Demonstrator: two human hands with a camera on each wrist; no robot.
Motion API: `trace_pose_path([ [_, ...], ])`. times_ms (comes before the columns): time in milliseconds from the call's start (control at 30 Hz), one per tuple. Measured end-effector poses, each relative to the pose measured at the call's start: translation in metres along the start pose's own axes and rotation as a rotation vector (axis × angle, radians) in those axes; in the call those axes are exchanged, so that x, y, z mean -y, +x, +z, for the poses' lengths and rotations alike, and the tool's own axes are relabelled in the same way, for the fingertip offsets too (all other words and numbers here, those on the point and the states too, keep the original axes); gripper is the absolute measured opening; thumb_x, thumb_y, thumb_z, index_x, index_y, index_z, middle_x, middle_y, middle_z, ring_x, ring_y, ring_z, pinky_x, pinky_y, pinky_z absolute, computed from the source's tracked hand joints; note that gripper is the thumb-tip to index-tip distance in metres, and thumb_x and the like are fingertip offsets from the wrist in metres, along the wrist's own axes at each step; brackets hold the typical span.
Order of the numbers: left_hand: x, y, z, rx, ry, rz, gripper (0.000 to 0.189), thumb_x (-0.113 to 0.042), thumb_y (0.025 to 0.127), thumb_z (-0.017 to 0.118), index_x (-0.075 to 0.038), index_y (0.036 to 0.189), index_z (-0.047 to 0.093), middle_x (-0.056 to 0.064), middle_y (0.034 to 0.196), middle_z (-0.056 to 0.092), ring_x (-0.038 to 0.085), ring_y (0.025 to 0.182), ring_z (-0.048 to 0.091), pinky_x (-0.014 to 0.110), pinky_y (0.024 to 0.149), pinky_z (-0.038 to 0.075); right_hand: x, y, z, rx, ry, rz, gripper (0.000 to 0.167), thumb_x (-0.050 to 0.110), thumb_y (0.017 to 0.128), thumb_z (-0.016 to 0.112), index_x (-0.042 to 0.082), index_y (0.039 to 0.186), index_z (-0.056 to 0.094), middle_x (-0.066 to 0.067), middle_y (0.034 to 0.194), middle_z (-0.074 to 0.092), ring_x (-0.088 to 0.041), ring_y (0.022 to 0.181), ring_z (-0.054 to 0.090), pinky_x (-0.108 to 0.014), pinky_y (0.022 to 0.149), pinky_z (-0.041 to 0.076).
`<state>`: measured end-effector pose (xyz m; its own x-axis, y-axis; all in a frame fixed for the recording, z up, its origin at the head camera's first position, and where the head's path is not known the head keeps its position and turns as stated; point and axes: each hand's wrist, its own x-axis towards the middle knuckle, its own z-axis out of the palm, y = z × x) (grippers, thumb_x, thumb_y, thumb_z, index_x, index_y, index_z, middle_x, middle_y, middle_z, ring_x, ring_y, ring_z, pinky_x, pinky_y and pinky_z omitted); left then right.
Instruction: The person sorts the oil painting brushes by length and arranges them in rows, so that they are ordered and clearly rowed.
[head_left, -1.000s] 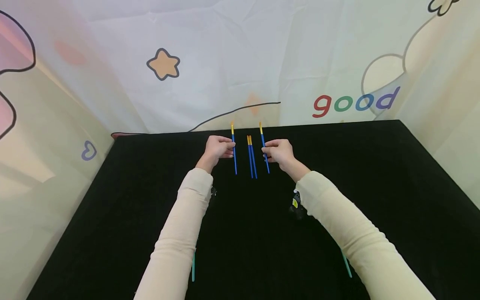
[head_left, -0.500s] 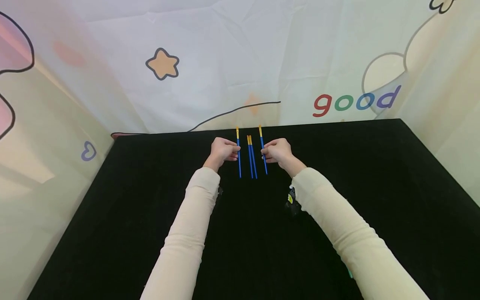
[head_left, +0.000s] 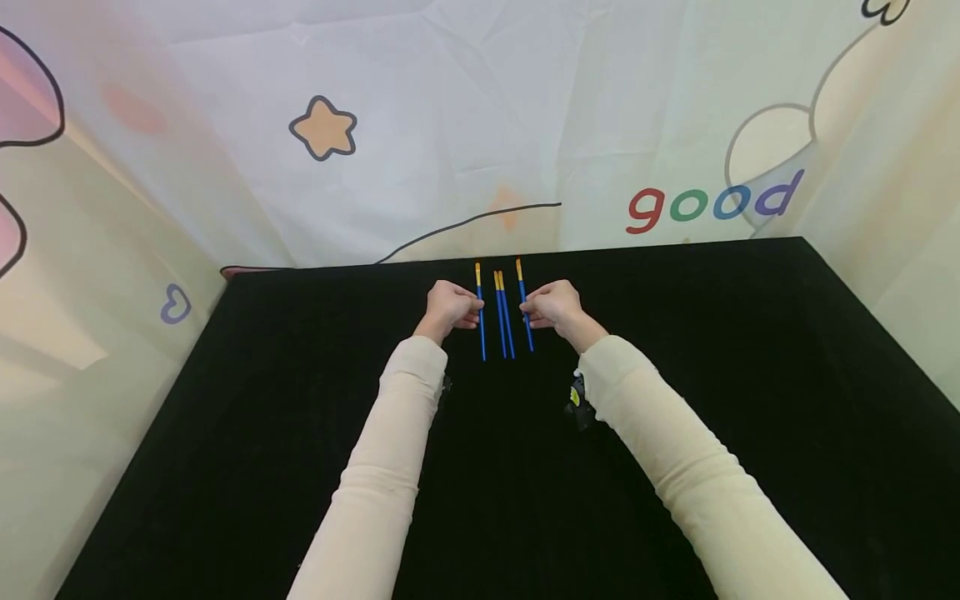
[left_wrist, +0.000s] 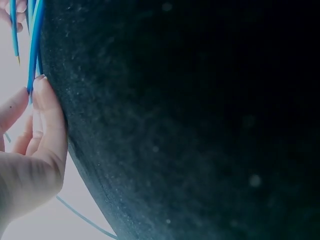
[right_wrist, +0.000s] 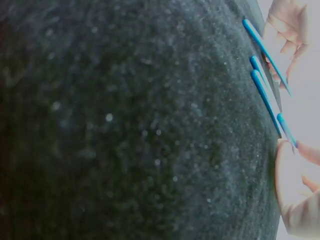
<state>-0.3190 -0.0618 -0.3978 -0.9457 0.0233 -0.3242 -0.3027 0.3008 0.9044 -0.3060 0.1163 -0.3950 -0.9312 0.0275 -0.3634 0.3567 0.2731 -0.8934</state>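
Pinched, one on each side: left-hand brush [head_left: 482, 335] and right-hand brush [head_left: 528, 332], with middle pair [head_left: 502, 325] between

Just inside the far edge of the black tabletop [head_left: 225, 467], about midway between its far left and far right corners: middle pair, two blue shafts, nearly parallel, yellow ends close together toward the far edge, plain blue ends slightly apart toward the near side. Just beside it on the left, left-hand brush, upright in line with the pair, yellow tip just short of the far edge. Just beside it on the right, right-hand brush, slightly slanted, tip almost at the far edge. Contact of either with the tabletop: impossible to tell.

Around left-hand brush, thumb and fingertips of left hand [head_left: 453, 307], grasping the blue shaft from the left. Around right-hand brush, thumb and fingertips of right hand [head_left: 553, 306], grasping from the right. In the right wrist view, all four blue shafts visible, yellow ends lost in glare.

Reaching in from the near side, cream left sleeve [head_left: 390, 450] and right sleeve [head_left: 675, 450]; by the right cuff, dark device [head_left: 579, 404] with a yellow-green mark. Beyond the far edge, pale backdrop [head_left: 450, 83] printed with orange star [head_left: 324, 127] and coloured word "good" [head_left: 692, 205]; beyond the left edge, purple heart [head_left: 167, 310].
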Motion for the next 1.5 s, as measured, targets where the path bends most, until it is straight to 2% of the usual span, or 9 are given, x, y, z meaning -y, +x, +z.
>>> trace_pose_path([
  [200,0.001,0.004,0.003,-0.025,0.020,-0.019,0.014,-0.002,0.084,0.064,0.007,0.093,0.066,0.011,0.073,0.061,0.014,0.052,0.057,0.025,0.053,0.054,-0.003,0.003,0.002,0.000,0.001,0.013,0.020,0.004,0.086,0.061,-0.007,0.102,0.061,-0.014,0.093,0.062,-0.013,0.062,0.059,-0.024,0.062,0.055],
  [500,0.003,0.017,0.008,-0.080,0.072,-0.075,0.009,-0.002,0.080,0.068,0.005,0.085,0.069,0.010,0.070,0.063,0.013,0.047,0.056,0.025,0.048,0.053,-0.004,0.007,0.005,-0.036,-0.001,0.023,0.018,0.004,0.084,0.064,-0.008,0.097,0.064,-0.015,0.091,0.064,-0.013,0.061,0.058,-0.023,0.060,0.055],
  [733,0.002,0.017,0.010,-0.113,0.115,-0.033,0.006,-0.002,0.079,0.069,0.003,0.082,0.070,0.011,0.074,0.066,0.012,0.046,0.055,0.024,0.049,0.053,-0.002,0.009,0.005,-0.093,-0.026,0.032,0.018,0.003,0.079,0.069,-0.008,0.092,0.066,-0.010,0.073,0.062,-0.011,0.051,0.057,-0.025,0.056,0.055],
  [933,0.002,0.012,0.011,-0.122,0.175,-0.012,0.007,-0.002,0.082,0.065,0.002,0.083,0.071,0.011,0.074,0.066,0.012,0.047,0.056,0.025,0.049,0.054,-0.005,0.012,0.007,-0.097,-0.011,0.049,0.015,-0.001,0.079,0.068,-0.010,0.090,0.066,-0.007,0.061,0.061,-0.010,0.043,0.056,-0.023,0.050,0.054],
  [1267,-0.003,0.004,0.003,-0.075,0.143,0.006,0.010,-0.004,0.083,0.064,0.002,0.089,0.070,0.013,0.078,0.066,0.015,0.053,0.058,0.027,0.052,0.055,-0.004,0.003,0.004,-0.078,0.017,0.012,0.015,0.002,0.082,0.065,-0.008,0.093,0.066,-0.014,0.078,0.065,-0.014,0.053,0.061,-0.026,0.059,0.055],
  [1500,-0.011,-0.004,-0.002,-0.055,0.112,0.082,0.012,-0.006,0.084,0.065,0.004,0.090,0.068,0.011,0.072,0.063,0.015,0.053,0.058,0.029,0.056,0.055,0.001,-0.007,-0.001,-0.057,0.017,-0.045,0.017,0.004,0.085,0.062,-0.007,0.097,0.065,-0.016,0.089,0.064,-0.015,0.061,0.063,-0.026,0.062,0.055],
])
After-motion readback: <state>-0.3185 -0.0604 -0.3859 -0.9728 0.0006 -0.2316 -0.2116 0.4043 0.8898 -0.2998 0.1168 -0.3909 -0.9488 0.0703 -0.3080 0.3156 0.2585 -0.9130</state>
